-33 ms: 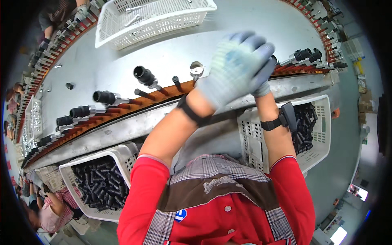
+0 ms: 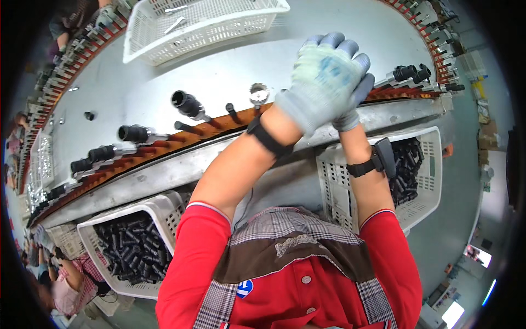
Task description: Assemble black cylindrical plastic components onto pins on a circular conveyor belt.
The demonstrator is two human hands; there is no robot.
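The grey-gloved right hand [image 2: 346,119] is partly covered by the pale-green-gloved left hand [image 2: 327,74]; whether fingers are closed cannot be told. A silver, cup-topped metal fitting [image 2: 258,96] is seen at their nine o'clock.

– Where could a hand be passed?
– Beyond the left hand [image 2: 329,77], over the grey tabletop [image 2: 378,34].
– And where is passage blocked?
– Leftward by the metal cup [image 2: 259,95]; rightward by the black-tipped fittings [image 2: 404,73].

The gloved left hand [image 2: 327,79] covers most of the gloved right hand [image 2: 347,119], both forearms [image 2: 233,172] extended forward.
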